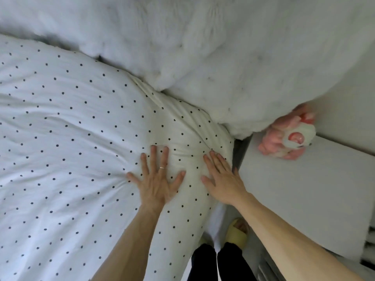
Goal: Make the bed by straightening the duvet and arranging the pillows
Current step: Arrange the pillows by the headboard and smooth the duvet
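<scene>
A white duvet [71, 128] with small dark dots covers the bed from the left to the centre, with creases near its corner. My left hand [156, 179] lies flat on it, fingers spread, a ring on one finger. My right hand [221, 179] rests flat beside it on the duvet's bulging right corner, close to the bed's edge. Above the duvet lies a fluffy white pillow or furry blanket [223, 57], touching the duvet's upper edge. Neither hand grips anything.
A white bedside surface [304, 199] stands right of the bed. A pink and white soft toy [288, 134] sits at its far end, against the fluffy white bedding. My dark trouser legs [213, 262] and a yellow slipper [237, 234] show below, in the narrow gap beside the bed.
</scene>
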Action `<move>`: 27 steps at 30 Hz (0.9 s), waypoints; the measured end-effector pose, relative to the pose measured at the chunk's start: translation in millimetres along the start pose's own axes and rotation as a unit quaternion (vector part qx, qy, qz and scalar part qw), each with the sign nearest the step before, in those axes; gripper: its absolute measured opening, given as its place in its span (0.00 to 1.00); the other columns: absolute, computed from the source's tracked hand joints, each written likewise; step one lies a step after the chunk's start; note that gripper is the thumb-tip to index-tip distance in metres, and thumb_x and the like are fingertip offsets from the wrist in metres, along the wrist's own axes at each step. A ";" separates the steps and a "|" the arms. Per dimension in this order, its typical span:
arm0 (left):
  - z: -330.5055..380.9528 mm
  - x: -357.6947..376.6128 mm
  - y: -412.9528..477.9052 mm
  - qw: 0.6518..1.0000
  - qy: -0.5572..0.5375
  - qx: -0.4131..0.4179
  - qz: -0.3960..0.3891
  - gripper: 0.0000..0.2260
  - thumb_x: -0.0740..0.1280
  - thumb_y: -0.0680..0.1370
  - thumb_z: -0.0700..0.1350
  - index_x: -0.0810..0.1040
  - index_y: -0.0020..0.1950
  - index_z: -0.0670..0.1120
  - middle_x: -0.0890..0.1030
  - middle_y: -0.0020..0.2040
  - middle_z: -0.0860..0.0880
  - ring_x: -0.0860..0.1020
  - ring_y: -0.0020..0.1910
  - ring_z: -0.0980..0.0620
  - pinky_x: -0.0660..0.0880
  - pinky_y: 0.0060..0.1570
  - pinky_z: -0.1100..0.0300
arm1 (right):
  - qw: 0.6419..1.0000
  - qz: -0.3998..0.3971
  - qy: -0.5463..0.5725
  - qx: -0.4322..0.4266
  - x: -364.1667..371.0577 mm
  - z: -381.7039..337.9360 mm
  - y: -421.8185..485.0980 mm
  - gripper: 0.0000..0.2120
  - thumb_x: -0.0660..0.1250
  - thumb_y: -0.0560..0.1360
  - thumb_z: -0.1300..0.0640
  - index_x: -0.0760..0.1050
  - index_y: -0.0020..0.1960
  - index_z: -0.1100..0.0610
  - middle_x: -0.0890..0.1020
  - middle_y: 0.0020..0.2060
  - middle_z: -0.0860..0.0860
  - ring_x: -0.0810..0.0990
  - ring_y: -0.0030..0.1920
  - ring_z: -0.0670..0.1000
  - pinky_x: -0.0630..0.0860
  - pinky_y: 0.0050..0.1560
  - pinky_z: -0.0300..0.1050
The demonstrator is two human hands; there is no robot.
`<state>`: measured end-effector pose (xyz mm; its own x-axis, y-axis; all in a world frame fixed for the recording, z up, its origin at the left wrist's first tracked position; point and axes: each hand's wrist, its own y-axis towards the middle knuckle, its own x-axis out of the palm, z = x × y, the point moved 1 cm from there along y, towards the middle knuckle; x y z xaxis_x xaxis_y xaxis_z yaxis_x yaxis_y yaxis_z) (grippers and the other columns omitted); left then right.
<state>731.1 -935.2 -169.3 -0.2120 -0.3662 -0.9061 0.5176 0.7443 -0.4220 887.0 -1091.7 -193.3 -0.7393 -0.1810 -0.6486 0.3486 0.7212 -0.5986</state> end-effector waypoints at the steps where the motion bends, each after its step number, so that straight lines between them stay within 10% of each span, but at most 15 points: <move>1: 4.6 -0.7 -0.8 1.000 0.000 -0.019 -0.013 0.40 0.46 0.74 0.77 0.30 0.77 0.64 0.29 0.79 0.57 0.37 0.80 0.45 0.47 0.68 0.23 | 1.000 0.019 0.007 -0.012 -11.9 -2.6 -9.2 0.34 0.51 0.83 0.38 0.41 0.83 0.45 0.39 0.82 0.43 0.40 0.82 0.46 0.50 0.80 0.61; 9: 11.6 -20.1 10.0 0.991 -0.019 -0.053 -0.118 0.43 0.47 0.69 0.81 0.28 0.74 0.67 0.29 0.78 0.60 0.35 0.80 0.46 0.50 0.67 0.22 | 0.922 0.381 0.058 0.048 -135.7 64.2 -72.1 0.26 0.72 0.73 0.52 0.70 0.68 0.55 0.72 0.65 0.54 0.73 0.62 0.58 0.79 0.53 0.58; 15: 19.8 -23.5 6.8 0.991 -0.010 -0.060 -0.121 0.43 0.47 0.69 0.81 0.26 0.73 0.67 0.29 0.79 0.59 0.35 0.79 0.46 0.50 0.67 0.23 | 0.967 0.151 0.051 0.201 -171.1 122.8 -37.3 0.57 0.76 0.62 0.37 0.44 0.80 0.42 0.39 0.81 0.57 0.58 0.78 0.63 0.62 0.75 0.58; 19: 18.9 -21.0 7.0 0.991 0.007 -0.058 -0.124 0.43 0.46 0.68 0.81 0.29 0.75 0.66 0.29 0.78 0.59 0.35 0.79 0.46 0.51 0.67 0.23 | 0.969 0.156 0.056 0.185 -179.1 143.0 -27.5 0.39 0.75 0.65 0.47 0.61 0.72 0.44 0.68 0.69 0.61 0.74 0.63 0.66 0.76 0.59 0.55; 27: 18.5 -19.8 6.8 0.990 0.014 -0.053 -0.130 0.44 0.47 0.69 0.80 0.29 0.76 0.65 0.31 0.79 0.57 0.35 0.79 0.44 0.51 0.67 0.22 | 0.939 0.216 0.128 0.234 -164.2 131.6 -63.3 0.27 0.73 0.70 0.51 0.68 0.67 0.48 0.76 0.59 0.55 0.79 0.52 0.60 0.71 0.40 0.42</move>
<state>754.2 -933.3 -153.5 -0.3507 -0.5383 -0.7663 0.3521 0.6824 -0.6405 1062.1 -1195.7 -110.8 -0.5639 0.2704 -0.7803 0.8188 0.3063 -0.4856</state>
